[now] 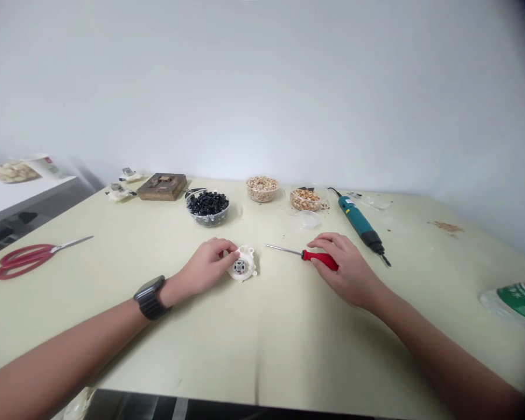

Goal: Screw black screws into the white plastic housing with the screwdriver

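Observation:
My left hand (207,265), with a dark watch on its wrist, grips the left edge of a small white plastic housing (247,256) on the table. A round metal motor end (240,266) shows in the middle of that housing. To the right, the thumb and fingers of my right hand (352,271) are closed around the red handle of a screwdriver (319,257). Its metal shaft points left towards the housing, with a gap between tip and housing. Whether the screwdriver rests on the tabletop is hard to tell.
Behind my hands stand a bowl of black parts (207,207) and two bowls of small tan parts (262,188) (305,199). A teal electric screwdriver (361,223) lies at right, red scissors (30,256) at left. A metal block (161,186) sits farther back. The table's front edge is near.

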A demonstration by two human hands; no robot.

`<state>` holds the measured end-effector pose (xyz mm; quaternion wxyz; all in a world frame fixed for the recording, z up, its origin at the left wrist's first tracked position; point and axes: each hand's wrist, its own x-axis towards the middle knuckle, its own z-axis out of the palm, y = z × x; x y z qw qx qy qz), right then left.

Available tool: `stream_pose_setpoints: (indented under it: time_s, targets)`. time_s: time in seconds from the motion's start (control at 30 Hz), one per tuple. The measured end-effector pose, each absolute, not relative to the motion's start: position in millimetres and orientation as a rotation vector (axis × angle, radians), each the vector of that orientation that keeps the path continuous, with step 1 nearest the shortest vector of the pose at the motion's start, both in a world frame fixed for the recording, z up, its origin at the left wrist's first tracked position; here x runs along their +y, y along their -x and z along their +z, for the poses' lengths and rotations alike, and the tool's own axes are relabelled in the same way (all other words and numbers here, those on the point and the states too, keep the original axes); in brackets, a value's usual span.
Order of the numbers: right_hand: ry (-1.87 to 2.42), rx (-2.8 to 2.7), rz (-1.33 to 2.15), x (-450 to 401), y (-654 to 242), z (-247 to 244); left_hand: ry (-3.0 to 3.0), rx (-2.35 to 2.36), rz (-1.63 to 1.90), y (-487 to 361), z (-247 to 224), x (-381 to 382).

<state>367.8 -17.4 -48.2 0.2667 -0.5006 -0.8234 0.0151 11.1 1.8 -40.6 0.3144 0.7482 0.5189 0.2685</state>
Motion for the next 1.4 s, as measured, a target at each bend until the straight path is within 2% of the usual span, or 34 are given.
stream_pose_setpoints:
  time_s: [0.33, 0.63, 0.87, 1.4]
  targets:
    - [1.364, -2.210, 0.057, -19.1, -366.2, -45.6, -2.027, 1.315, 0.779, -4.5, -38.1, 4.8]
    - [1.361, -2.219, 0.046, -19.1, -366.5, -45.3, -2.381, 1.725, 1.119, 37.0, -30.6, 41.1]
    - [1.363, -2.213, 0.055, -20.0, -365.8, -43.8, -2.381, 1.860, 0.905, 42.0, -41.9, 52.1]
    - [1.320, -2.205, 0.102, -20.5, -364.6, -42.8, -2.318, 1.831, 0.996, 36.3, -38.7, 49.8]
